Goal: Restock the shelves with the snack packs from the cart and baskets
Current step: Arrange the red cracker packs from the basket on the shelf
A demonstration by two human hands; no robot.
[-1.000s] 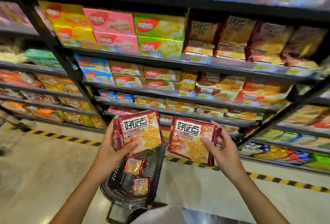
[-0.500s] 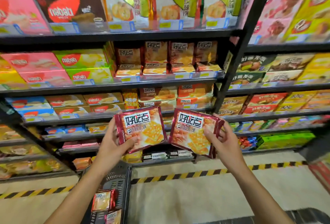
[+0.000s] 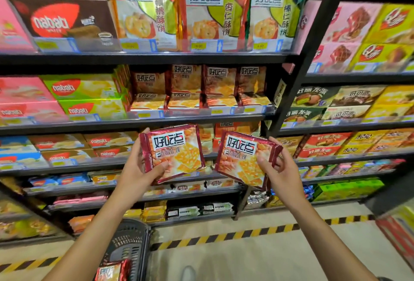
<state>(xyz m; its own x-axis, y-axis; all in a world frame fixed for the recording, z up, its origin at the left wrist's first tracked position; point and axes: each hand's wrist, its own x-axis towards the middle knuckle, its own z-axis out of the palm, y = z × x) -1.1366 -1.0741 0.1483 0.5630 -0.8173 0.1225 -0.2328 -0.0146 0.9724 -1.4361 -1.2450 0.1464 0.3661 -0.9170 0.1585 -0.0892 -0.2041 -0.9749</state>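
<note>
Gripping one cracker pack (image 3: 173, 150) per hand, left hand (image 3: 139, 172) and right hand (image 3: 282, 174) hover before the shelf edge (image 3: 156, 121)

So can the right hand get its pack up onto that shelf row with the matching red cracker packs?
Probably yes. The right hand holds its cracker pack just below the matching row, with nothing between them. That row looks nearly full, though, so free space is uncertain.
</note>
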